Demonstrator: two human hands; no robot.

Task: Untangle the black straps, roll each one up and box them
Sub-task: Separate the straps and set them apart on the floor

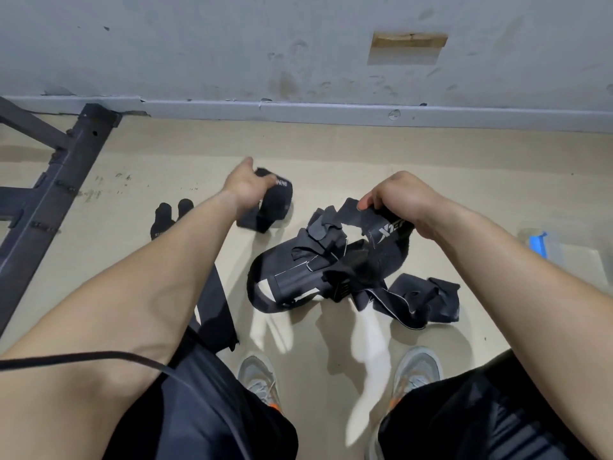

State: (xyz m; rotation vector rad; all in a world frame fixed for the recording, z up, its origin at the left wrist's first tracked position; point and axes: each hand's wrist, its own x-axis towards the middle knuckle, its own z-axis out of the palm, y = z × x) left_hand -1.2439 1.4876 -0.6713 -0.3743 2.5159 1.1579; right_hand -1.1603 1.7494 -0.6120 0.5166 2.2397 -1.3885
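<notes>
Grips a half-rolled black strap point(275, 207) in the left hand point(242, 187), just beside the heap; pinches a printed end of the tangle point(298, 280), heaped on the floor point(331, 151), in the right hand point(401, 200); looks soft, light, limp, prone to snagging; best taken by free ends.

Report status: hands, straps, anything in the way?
Left hand grips a rolled strap. Right hand pinches a strap end of the tangled pile. Two black rolls on floor. Nothing in the way.

white lettering with a large X on black strap point(388, 231), other print illegible
</notes>
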